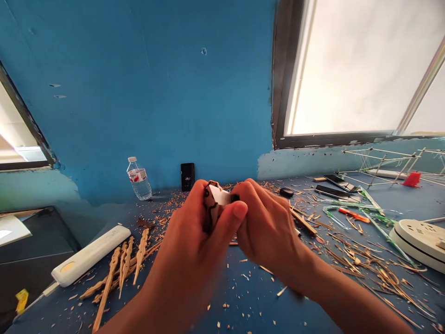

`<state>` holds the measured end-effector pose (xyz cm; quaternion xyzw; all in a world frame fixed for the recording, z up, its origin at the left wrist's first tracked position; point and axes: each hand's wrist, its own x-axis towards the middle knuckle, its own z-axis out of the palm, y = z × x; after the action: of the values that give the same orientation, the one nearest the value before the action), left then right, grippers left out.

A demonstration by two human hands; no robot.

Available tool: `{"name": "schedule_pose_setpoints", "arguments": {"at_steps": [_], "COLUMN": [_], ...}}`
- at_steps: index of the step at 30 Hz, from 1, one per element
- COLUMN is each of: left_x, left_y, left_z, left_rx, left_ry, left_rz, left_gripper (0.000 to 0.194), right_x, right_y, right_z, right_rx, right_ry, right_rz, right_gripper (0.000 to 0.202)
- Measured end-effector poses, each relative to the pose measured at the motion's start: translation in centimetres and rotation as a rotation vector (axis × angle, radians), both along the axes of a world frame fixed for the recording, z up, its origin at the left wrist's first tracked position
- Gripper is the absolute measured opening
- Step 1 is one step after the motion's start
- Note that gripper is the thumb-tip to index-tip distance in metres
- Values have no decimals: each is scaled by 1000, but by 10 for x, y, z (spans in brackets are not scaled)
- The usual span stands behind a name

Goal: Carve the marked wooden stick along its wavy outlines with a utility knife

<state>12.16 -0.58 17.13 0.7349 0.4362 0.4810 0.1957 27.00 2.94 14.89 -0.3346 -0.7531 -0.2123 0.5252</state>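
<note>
In the middle of the head view, my left hand (201,232) is closed around a pale wooden piece with dark curved markings (210,204). My right hand (266,218) is closed beside it, gripping a black handle (235,198) that shows only in part. A flat whitish blade-like part (221,195) lies between the two hands, against the wooden piece. Fingers hide most of both held things. Several carved wooden sticks (125,260) lie on the blue table (243,306) left of my left hand.
A white power strip (92,255) and a water bottle (139,180) stand left. A black phone (187,177) leans on the wall. Wood shavings (371,266), an orange knife (353,215), dark phones (335,191), a stick frame (382,162) and a round cream device (422,243) are right.
</note>
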Motion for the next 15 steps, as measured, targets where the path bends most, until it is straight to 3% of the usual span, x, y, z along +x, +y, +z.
{"name": "schedule_pose_setpoints", "arguments": {"at_steps": [3, 7, 11, 15], "left_x": [3, 1, -1, -1], "left_y": [4, 6, 3, 1], "left_z": [-1, 2, 7, 8], "left_rx": [-59, -125, -201, -213], "left_ry": [-100, -128, -192, -169], "left_rz": [-42, -80, -179, -228], "left_gripper": [42, 44, 47, 45], "right_x": [-5, 5, 13, 12], "right_y": [3, 1, 1, -1], "right_z": [-5, -2, 1, 4], "right_rx": [-65, -203, -155, -92], "right_ry": [54, 88, 38, 20], "right_rz": [-9, 182, 330, 319], "right_gripper": [23, 21, 22, 28]}}
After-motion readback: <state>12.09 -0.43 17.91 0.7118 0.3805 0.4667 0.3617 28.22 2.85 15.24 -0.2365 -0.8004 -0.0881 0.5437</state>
